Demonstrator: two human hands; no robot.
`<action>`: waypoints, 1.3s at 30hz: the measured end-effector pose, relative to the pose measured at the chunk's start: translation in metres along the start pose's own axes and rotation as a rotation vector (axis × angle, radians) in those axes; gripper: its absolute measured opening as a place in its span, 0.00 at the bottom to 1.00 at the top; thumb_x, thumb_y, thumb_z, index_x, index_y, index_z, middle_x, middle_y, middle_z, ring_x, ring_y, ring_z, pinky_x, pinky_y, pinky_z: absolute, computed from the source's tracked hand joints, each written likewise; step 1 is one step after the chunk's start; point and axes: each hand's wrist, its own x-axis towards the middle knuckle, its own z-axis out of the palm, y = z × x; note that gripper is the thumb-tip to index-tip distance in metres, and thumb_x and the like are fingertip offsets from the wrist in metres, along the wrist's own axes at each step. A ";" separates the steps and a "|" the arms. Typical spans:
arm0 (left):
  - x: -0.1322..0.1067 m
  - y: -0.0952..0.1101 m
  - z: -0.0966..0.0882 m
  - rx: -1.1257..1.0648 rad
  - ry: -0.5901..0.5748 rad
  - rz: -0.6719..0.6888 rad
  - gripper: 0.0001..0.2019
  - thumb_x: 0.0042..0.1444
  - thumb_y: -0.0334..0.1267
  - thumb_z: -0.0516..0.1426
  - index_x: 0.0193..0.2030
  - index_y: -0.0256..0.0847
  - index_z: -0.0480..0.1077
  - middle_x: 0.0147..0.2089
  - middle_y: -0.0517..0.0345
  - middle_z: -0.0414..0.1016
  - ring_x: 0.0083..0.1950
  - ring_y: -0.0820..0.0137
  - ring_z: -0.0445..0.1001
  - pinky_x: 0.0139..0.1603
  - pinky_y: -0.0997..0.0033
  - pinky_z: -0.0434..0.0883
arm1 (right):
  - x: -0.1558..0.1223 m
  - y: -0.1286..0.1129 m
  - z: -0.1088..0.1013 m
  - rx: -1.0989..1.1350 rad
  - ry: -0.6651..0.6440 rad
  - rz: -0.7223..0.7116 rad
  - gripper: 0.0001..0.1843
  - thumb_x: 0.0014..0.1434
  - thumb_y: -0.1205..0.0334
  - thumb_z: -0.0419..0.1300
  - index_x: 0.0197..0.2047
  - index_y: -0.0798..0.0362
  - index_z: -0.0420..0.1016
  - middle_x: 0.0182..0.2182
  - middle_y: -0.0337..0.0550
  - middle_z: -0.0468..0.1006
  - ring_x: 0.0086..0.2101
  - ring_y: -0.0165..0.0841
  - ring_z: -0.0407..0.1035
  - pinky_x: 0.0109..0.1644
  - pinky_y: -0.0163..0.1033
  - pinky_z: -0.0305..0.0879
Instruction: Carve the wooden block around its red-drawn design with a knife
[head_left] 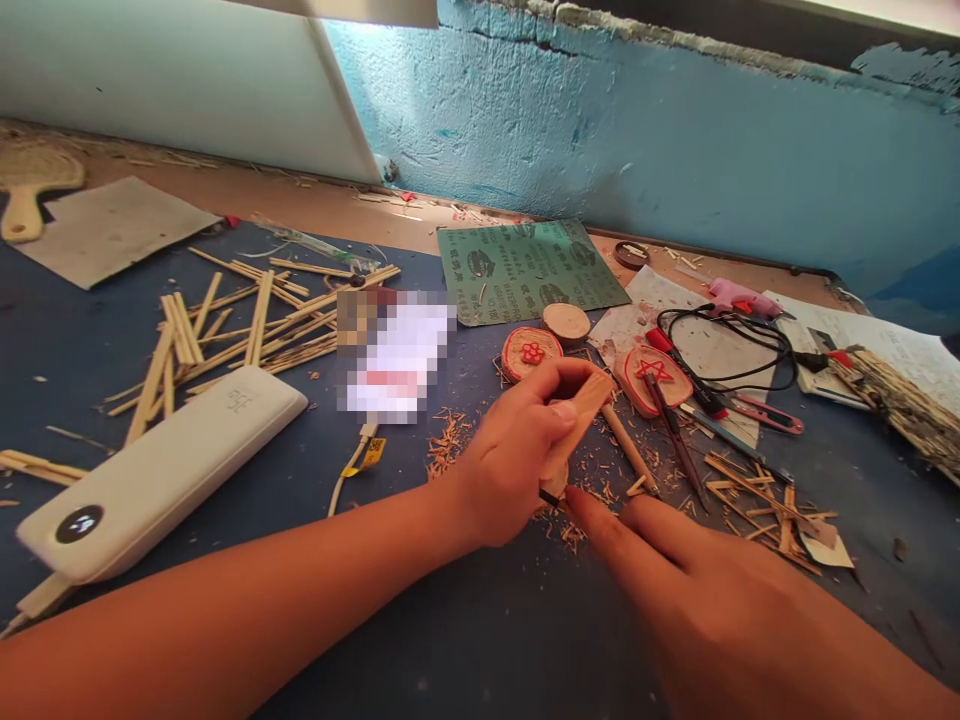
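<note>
Left hand [510, 465]: closed round a wooden blank [577, 425]. Right hand [697, 590]: open, fingertips [581, 505] near its dark tip [546, 497]; a slip could prick them.

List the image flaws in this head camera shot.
Head view: a pixelated patch hides something beside the power bank; glare washes the white panel at top left; wide-angle distortion slants the blue wall.

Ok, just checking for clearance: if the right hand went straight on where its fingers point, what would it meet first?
The right hand would likely meet the wooden piece in the left hand, though depth is unclear.
</note>
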 end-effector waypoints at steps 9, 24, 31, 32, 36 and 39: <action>0.000 0.011 -0.001 0.144 -0.041 0.014 0.19 0.68 0.49 0.54 0.57 0.42 0.73 0.56 0.50 0.76 0.58 0.54 0.71 0.62 0.55 0.67 | 0.002 0.003 0.012 -0.189 0.102 -0.108 0.25 0.70 0.77 0.44 0.62 0.63 0.75 0.27 0.37 0.76 0.18 0.29 0.72 0.18 0.35 0.64; 0.004 0.000 -0.015 -0.092 -0.070 -0.005 0.18 0.67 0.50 0.55 0.57 0.45 0.74 0.59 0.50 0.76 0.63 0.52 0.70 0.58 0.55 0.68 | 0.000 0.019 0.006 0.048 -0.013 0.040 0.28 0.47 0.78 0.51 0.49 0.50 0.77 0.30 0.38 0.80 0.23 0.34 0.77 0.23 0.40 0.65; 0.004 -0.004 -0.012 -0.162 -0.069 -0.008 0.16 0.68 0.48 0.56 0.58 0.47 0.75 0.57 0.54 0.79 0.57 0.58 0.73 0.61 0.57 0.65 | 0.004 0.015 -0.005 0.174 -0.147 0.169 0.22 0.60 0.76 0.56 0.54 0.50 0.81 0.34 0.41 0.84 0.24 0.31 0.76 0.26 0.35 0.68; 0.004 -0.004 -0.012 -0.168 -0.068 -0.003 0.16 0.68 0.47 0.57 0.57 0.46 0.75 0.57 0.54 0.79 0.58 0.58 0.73 0.62 0.57 0.65 | 0.004 0.015 -0.004 0.174 -0.136 0.168 0.24 0.60 0.76 0.56 0.56 0.51 0.81 0.35 0.41 0.84 0.24 0.31 0.76 0.25 0.36 0.68; 0.004 -0.004 -0.012 -0.191 -0.053 -0.006 0.16 0.67 0.47 0.57 0.57 0.46 0.75 0.56 0.52 0.79 0.58 0.57 0.73 0.62 0.56 0.66 | 0.006 0.014 0.003 0.141 -0.117 0.130 0.32 0.56 0.77 0.56 0.62 0.54 0.80 0.39 0.45 0.86 0.27 0.33 0.80 0.27 0.37 0.73; 0.002 -0.001 -0.010 -0.147 -0.039 -0.021 0.17 0.67 0.48 0.57 0.57 0.45 0.75 0.57 0.51 0.78 0.58 0.55 0.73 0.60 0.56 0.67 | 0.007 0.010 0.008 0.081 -0.128 0.099 0.38 0.50 0.79 0.56 0.64 0.59 0.79 0.38 0.47 0.86 0.26 0.34 0.79 0.25 0.36 0.72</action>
